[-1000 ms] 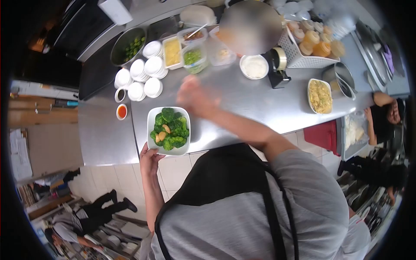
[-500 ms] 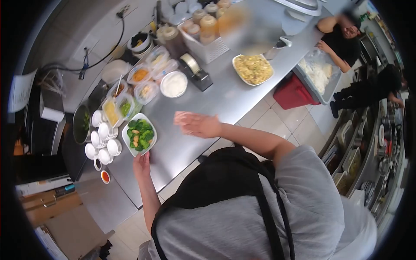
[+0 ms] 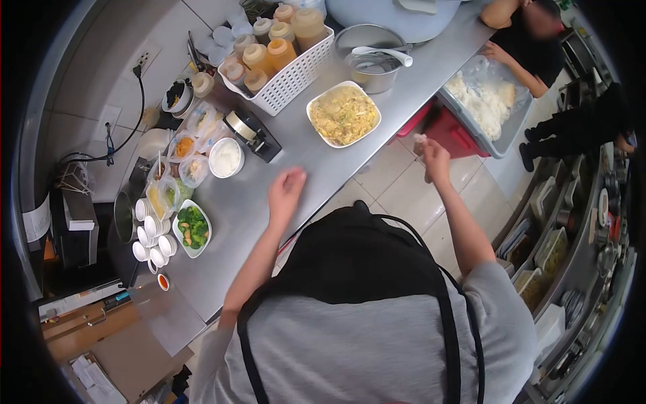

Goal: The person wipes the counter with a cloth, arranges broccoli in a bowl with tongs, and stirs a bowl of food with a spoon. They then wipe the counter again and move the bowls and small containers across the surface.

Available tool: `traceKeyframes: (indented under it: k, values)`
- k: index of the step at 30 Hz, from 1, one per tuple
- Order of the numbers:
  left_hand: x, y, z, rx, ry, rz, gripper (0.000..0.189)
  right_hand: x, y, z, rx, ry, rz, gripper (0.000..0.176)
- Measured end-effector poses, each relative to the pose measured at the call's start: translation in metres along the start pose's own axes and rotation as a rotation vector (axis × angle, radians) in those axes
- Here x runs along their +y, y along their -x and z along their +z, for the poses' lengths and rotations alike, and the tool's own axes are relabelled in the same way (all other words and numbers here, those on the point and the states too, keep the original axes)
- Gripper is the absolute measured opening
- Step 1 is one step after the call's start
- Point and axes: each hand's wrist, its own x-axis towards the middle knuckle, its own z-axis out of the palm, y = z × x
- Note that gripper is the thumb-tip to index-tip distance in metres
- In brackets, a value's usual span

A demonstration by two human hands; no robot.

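My left hand [image 3: 286, 192] is over the steel counter, slightly blurred, with its fingers loosely bent and nothing visible in it. Past the counter's front edge, above the floor, my right hand [image 3: 436, 161] is closed on a bunched pinkish cloth [image 3: 420, 139], mostly hidden by the fingers. A square white bowl of broccoli [image 3: 193, 227] with light-brown pieces stands to the left. Farther along the counter is a square white dish of yellow fried rice [image 3: 344, 114], between my two hands and the back. A white tub of white powder or paste [image 3: 226, 158] sits behind my left hand.
A tape dispenser [image 3: 252, 136] and a white basket of sauce bottles [image 3: 286, 74] line the back. Stacked white cups [image 3: 153, 229] and a sauce cup [image 3: 163, 282] stand left. A metal pot [image 3: 373, 81] is at the far end. Another person [image 3: 525, 47] leans by a rice bin [image 3: 494, 145].
My right hand has lifted the cloth off the counter and swung right, past the edge. My left hand has let go of the broccoli bowl and moved right. The view has shifted.
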Motion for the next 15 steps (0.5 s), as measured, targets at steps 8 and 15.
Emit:
traceKeyframes:
  k: [8,15]
  values:
    - [0.015,-0.171,0.054,-0.133,-0.058,-0.105,0.040,-0.054,-0.014,0.034,-0.377,-1.554,0.501,0.030]
    - [0.021,-0.187,0.047,-0.377,0.147,-0.385,0.035,-0.093,-0.007,-0.027,-0.534,-1.526,0.493,0.024]
